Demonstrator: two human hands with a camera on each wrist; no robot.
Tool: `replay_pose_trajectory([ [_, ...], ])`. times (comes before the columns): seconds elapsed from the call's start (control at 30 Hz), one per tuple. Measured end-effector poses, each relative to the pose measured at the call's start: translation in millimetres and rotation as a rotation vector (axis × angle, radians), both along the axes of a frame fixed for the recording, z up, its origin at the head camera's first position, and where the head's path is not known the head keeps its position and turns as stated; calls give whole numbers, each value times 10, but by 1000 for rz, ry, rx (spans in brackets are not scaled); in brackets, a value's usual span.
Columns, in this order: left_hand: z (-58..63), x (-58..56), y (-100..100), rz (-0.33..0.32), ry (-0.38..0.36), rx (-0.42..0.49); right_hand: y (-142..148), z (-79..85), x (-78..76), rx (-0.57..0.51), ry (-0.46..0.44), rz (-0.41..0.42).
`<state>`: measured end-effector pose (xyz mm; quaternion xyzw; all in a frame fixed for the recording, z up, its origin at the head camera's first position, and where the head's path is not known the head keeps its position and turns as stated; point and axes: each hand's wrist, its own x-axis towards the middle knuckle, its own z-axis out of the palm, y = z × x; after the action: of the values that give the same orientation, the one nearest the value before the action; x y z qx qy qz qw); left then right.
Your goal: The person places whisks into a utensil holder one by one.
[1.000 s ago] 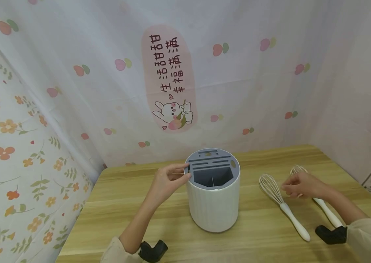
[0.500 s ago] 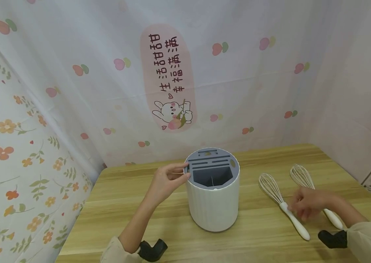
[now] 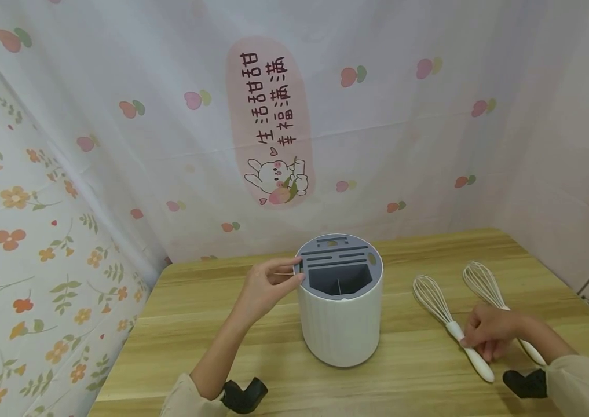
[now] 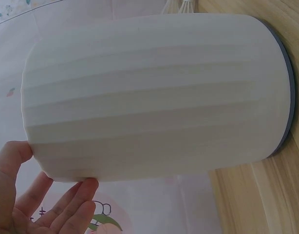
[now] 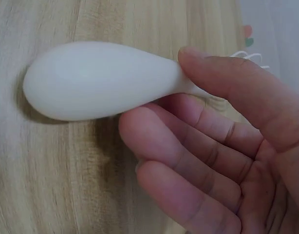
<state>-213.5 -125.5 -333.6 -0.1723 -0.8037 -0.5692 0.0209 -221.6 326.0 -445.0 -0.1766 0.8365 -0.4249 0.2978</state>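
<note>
A white ribbed utensil holder (image 3: 340, 330) with a grey slotted top stands upright on the table. My left hand (image 3: 269, 289) holds its left rim, thumb and fingertips at the upper edge; the left wrist view shows the ribbed side of the holder (image 4: 159, 97) close up. To the right, my right hand (image 3: 492, 330) pinches the white handle of the nearer whisk (image 3: 432, 298). In the right wrist view the thumb lies on the narrow part of the whisk handle (image 5: 96, 80), with fingers curled below. The wire end of that whisk points away toward the back.
A second white whisk (image 3: 484, 284) lies just right of the first, its handle partly hidden by the right hand. The wooden table (image 3: 195, 330) meets a printed curtain (image 3: 398, 145) at the back and a flowered one (image 3: 28, 278) at left.
My right hand has come down and back from the whisks' wire ends to the nearer whisk's handle and taken hold of it. The left hand and the holder have stayed put.
</note>
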Motion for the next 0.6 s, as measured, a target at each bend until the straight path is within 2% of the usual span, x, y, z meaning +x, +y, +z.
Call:
replay_pose_trajectory([
  [0.2, 21, 20, 8, 6, 1, -3, -6, -10, -14, 10, 17, 14],
  [0.4, 16, 16, 14, 4, 12, -3, 8, 6, -25, -36, 26, 64],
  [0.6, -1, 6, 6, 5, 8, -4, 10, 102, -75, -83, 109, 115],
])
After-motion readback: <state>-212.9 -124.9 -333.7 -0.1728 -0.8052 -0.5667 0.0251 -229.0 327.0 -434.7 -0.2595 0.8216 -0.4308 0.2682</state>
